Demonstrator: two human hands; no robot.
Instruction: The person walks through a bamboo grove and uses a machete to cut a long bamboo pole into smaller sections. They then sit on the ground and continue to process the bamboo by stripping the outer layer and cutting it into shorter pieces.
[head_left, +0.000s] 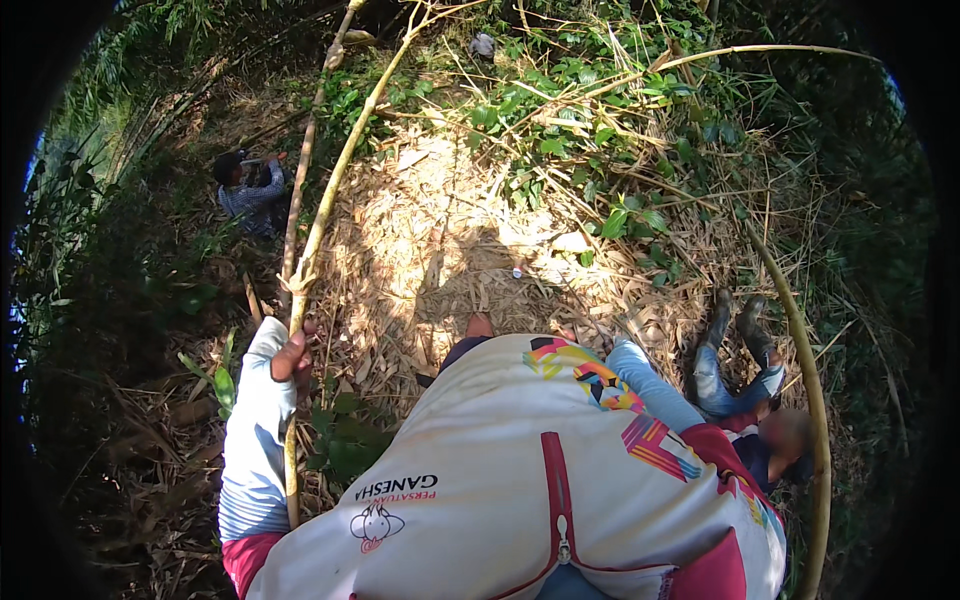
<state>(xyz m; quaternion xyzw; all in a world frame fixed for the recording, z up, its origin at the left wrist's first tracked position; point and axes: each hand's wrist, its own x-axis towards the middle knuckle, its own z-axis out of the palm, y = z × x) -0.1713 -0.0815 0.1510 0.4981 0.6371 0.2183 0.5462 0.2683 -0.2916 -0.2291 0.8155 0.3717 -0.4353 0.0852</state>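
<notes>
My left hand [293, 358] is closed around a long yellowish bamboo pole [317, 225]. The pole stands nearly upright beside my left sleeve, with a knotty node above the hand and thin side shoots near its top. A thinner brown stalk [293, 222] runs close along it on the left; whether the hand also touches that stalk cannot be made out. My right arm, in a light blue sleeve [650, 385], reaches forward past my white top. Its hand does not show.
Dry leaves [400, 230] cover the ground ahead. Someone in a patterned shirt [250, 200] is low at the left. At the right, another person in jeans [730, 395] is near a curved stalk [795, 330]. Green plants and dry stems [600, 140] tangle ahead.
</notes>
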